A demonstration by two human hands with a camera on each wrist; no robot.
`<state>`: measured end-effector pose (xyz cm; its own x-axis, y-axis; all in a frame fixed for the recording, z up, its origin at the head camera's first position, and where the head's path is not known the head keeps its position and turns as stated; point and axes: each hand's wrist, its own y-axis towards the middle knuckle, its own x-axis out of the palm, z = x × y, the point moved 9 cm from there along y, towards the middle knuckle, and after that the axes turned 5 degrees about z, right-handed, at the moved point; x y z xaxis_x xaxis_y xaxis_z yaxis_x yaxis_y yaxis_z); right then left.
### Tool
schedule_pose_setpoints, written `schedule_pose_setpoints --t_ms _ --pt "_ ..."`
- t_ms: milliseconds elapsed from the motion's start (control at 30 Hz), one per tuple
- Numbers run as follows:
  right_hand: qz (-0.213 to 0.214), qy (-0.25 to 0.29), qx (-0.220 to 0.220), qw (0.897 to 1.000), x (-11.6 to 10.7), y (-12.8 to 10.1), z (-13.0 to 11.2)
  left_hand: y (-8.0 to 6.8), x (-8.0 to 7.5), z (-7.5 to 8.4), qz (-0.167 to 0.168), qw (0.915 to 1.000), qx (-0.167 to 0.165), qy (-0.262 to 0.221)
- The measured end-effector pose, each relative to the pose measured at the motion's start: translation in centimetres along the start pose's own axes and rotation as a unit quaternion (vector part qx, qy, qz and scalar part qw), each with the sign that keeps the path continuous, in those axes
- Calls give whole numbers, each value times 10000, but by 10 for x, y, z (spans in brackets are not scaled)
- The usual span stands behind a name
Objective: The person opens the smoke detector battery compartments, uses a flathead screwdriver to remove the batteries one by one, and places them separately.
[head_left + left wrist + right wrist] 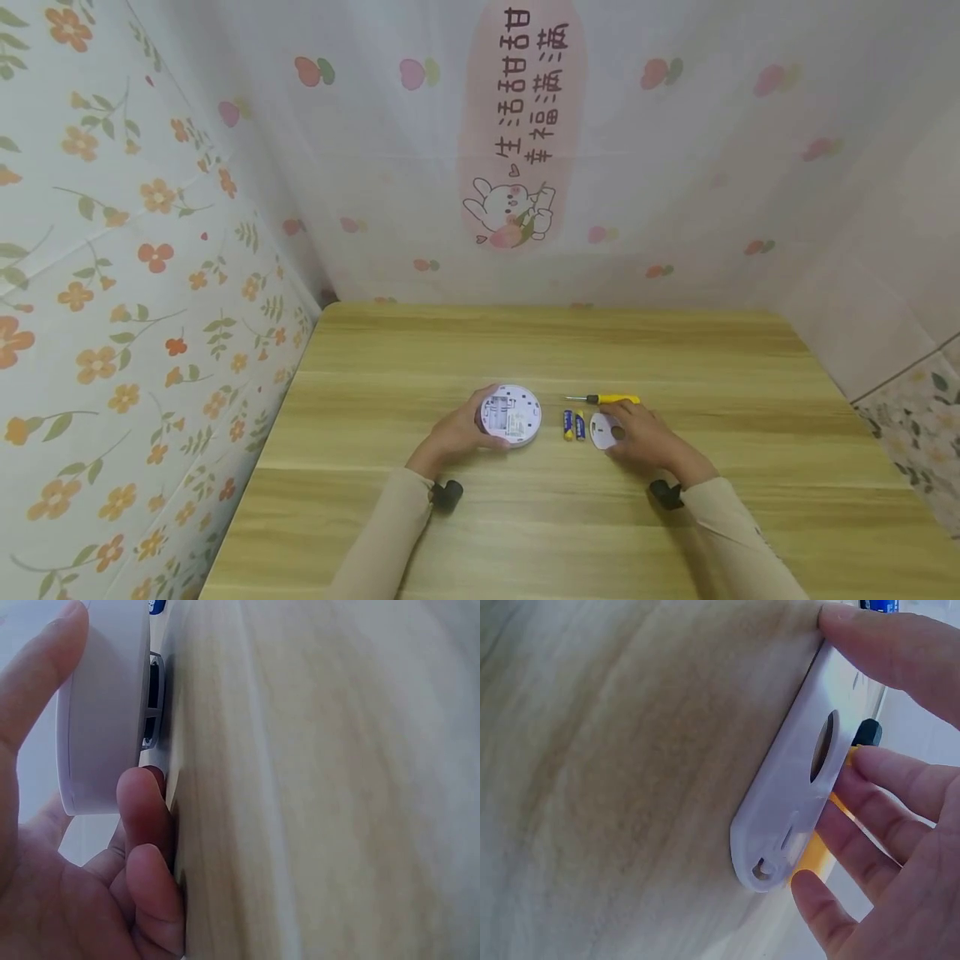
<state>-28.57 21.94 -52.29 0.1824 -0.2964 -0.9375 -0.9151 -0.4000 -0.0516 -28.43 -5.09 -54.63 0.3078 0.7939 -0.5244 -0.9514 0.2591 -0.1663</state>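
Note:
My left hand (456,432) grips a round white smoke detector (525,412) by its left side, thumb along the near edge. The detector lies with its back up, showing an open battery compartment and a printed label. In the left wrist view, the detector's thick white side (109,712) sits between thumb and fingers, with a vented part facing the table. My right hand (647,437) holds a thin white mounting plate (599,432) at its edges, thumb on one side and fingers on the other. The plate (784,817) has a large hole and small slots, and lies close over the table.
Two blue-and-yellow batteries (567,426) lie side by side between the detector and the plate. Just beyond the right hand is a yellow-handled screwdriver (617,399), its shaft pointing left. The wood-grain table (420,350) meets printed curtains (360,183) at its back and left.

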Motion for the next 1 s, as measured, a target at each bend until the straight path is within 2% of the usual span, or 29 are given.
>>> schedule_pose_setpoints --t_ms 333,567,800,1000 --pt "295 -54 -345 9990 -9 -2 -6 0 0 0 21 9999 -111 -5" --pt "369 -18 -319 9988 -14 -2 -12 1 1 -2 67 10000 19 29" --pt "823 191 -899 9924 -32 5 -54 -4 3 -6 47 10000 -15 -82" --pt "871 106 -1047 9906 -45 26 -86 -6 -1 2 55 10000 35 -35"
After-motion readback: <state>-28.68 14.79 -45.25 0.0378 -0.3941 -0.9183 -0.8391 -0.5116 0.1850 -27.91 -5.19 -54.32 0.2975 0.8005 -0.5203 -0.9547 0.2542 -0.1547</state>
